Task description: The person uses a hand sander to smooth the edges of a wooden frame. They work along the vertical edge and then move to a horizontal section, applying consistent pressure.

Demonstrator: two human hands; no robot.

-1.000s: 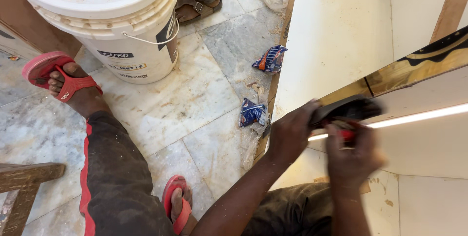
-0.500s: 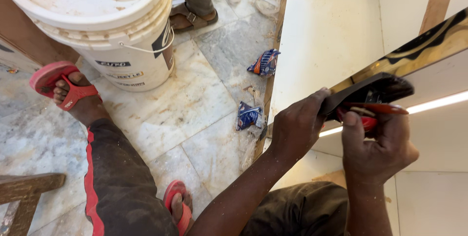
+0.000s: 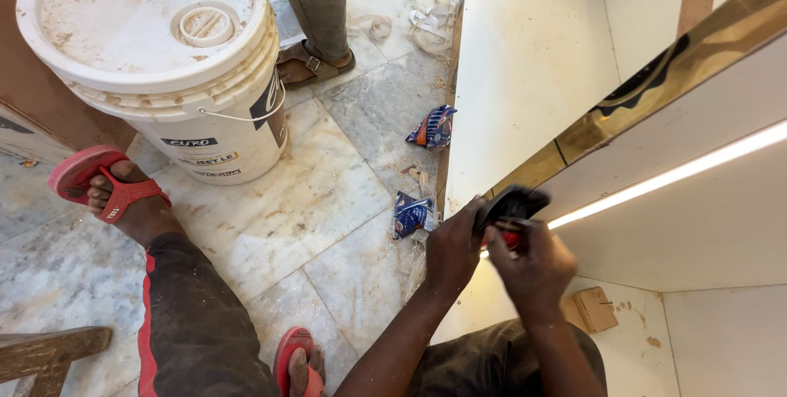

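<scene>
2 hands are clamped together on a small black and red hand tool (image 3: 510,215): the left hand (image 3: 453,251) is wrapped around its left side, the right hand (image 3: 531,270) is closed under its red part. The tool is pressed against the lower edge of a gold-trimmed white panel (image 3: 705,200), just beside a lit strip. A white lidded bucket (image 3: 164,61) is seen well apart on the marble floor (image 3: 287,225).

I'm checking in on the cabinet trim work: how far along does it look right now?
The gold trim strip already lies along the white panel's edge. Both hands, left hand and right hand, grip a black and red tool at the strip's lower end. Snack wrappers and scraps remain on the floor.
</scene>
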